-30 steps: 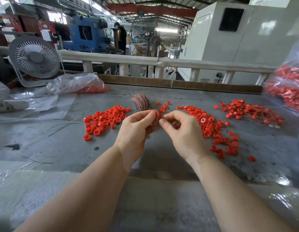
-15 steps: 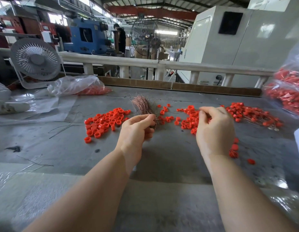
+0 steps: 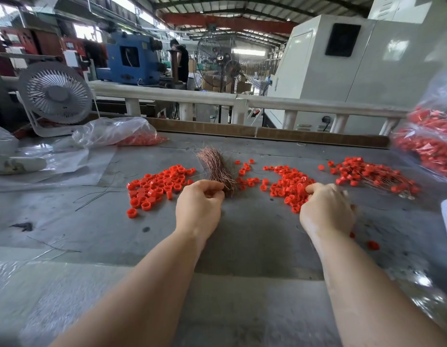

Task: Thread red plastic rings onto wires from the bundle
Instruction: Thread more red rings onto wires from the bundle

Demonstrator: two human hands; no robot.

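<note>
A brush-like bundle of thin copper-coloured wires (image 3: 216, 169) lies on the grey table (image 3: 255, 236) at centre. My left hand (image 3: 199, 209) has its fingers curled, thumb and forefinger pinching the bundle's near end. Loose red plastic rings lie in a left pile (image 3: 158, 186) and a middle pile (image 3: 287, 184). My right hand (image 3: 327, 211) rests on the near right part of the middle pile, fingers curled down among the rings and thumb tip against them; it is blurred. Rings threaded on wires (image 3: 372, 176) lie in a heap at the right.
Clear bags of red rings sit at back left (image 3: 122, 134) and at the right edge (image 3: 430, 144). A white desk fan (image 3: 55, 96) stands back left. Stray wires (image 3: 99, 194) and single rings (image 3: 372, 245) lie on the table. A white railing (image 3: 242, 101) runs behind.
My hands have parted. The right hand swung right to the heap, then came down onto the middle ring pile. The left hand reached forward to the wire bundle's near end.
</note>
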